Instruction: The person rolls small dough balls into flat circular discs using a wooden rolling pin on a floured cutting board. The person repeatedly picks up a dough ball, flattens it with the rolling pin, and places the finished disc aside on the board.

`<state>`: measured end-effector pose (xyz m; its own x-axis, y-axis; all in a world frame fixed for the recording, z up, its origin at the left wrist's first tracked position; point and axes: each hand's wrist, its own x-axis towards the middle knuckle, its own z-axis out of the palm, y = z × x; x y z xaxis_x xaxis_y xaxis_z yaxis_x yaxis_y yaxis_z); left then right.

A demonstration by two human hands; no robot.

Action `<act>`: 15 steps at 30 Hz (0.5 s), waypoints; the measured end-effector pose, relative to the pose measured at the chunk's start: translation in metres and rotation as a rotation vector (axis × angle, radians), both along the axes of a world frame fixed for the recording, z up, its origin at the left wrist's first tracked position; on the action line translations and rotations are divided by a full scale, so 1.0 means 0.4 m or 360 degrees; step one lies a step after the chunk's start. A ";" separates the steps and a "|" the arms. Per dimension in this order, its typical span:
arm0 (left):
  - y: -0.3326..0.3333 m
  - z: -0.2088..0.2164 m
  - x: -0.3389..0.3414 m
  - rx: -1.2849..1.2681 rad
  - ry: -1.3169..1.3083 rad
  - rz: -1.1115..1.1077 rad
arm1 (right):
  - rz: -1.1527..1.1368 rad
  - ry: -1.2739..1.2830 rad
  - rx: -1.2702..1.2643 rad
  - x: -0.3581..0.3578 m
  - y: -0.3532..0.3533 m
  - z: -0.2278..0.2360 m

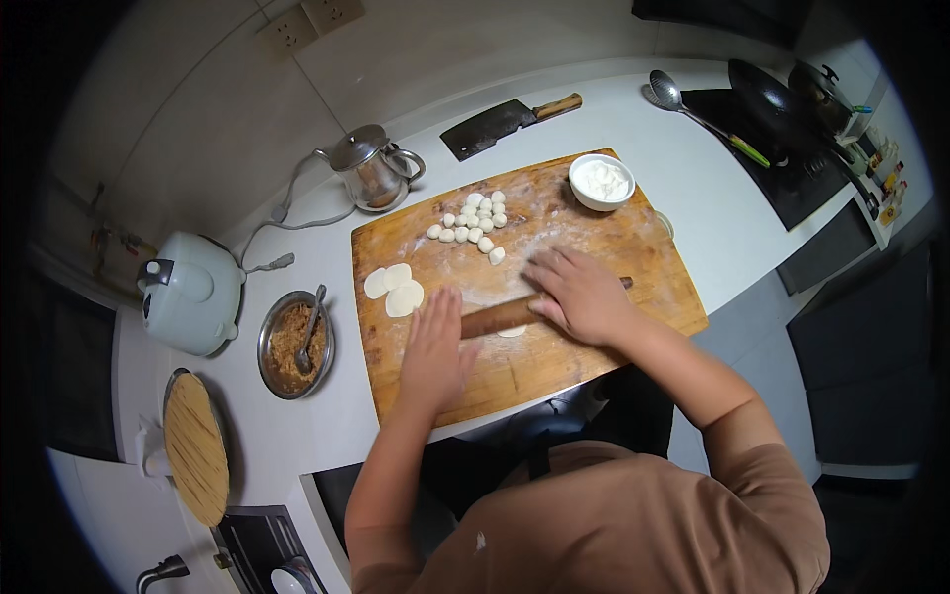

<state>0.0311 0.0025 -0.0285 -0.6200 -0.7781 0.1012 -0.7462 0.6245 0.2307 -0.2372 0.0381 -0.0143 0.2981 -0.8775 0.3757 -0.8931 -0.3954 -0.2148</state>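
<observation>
Resting my left hand [433, 346], fingers straight, and my right hand [588, 300], fingers spread, on a rolling pin [495, 318], dough round [512, 332] between them, dough balls [475, 236] beyond both.

no readable text, no legible labels, no brands, no numbers, no signs

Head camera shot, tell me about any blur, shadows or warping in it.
Head view: the left hand and right hand look smeared, the cleaver crisper; the kettle glints; the round tan tray casts a shadow; the counter bows; corners go black.
</observation>
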 end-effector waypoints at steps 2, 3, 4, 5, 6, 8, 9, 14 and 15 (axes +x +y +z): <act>-0.060 0.009 -0.025 -0.0025 0.0001 0.0058 | -0.0158 0.0111 -0.0187 0.001 -0.052 -0.034; -0.072 0.013 -0.030 -0.0021 -0.0011 0.0093 | -0.0202 0.0117 -0.0015 -0.002 -0.060 -0.032; -0.067 0.015 -0.028 -0.0001 -0.0006 0.0080 | -0.0167 0.0092 -0.0019 -0.002 -0.050 -0.026; -0.054 0.016 -0.024 0.0023 -0.0002 0.0067 | -0.0131 0.0065 -0.0018 -0.001 -0.031 -0.024; -0.031 0.021 -0.014 0.0044 -0.0021 0.0038 | -0.0095 0.0039 -0.0016 0.002 -0.006 -0.019; 0.035 0.035 0.016 0.0078 -0.0081 -0.0040 | -0.0002 0.0012 0.0081 0.016 0.059 -0.001; 0.057 0.032 0.028 0.0096 -0.0102 -0.0059 | 0.0045 0.0024 0.0094 0.022 0.086 0.004; 0.061 0.015 0.051 0.0094 -0.0065 0.0016 | 0.0074 0.0078 0.0012 0.050 0.045 0.004; 0.035 0.009 0.044 0.0072 -0.0033 0.0057 | 0.0042 0.0051 0.0010 0.055 0.014 -0.001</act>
<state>0.0487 0.0166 -0.0248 -0.5934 -0.8032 0.0528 -0.7727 0.5868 0.2422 -0.2153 0.0437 -0.0148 0.3329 -0.8716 0.3600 -0.8888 -0.4175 -0.1889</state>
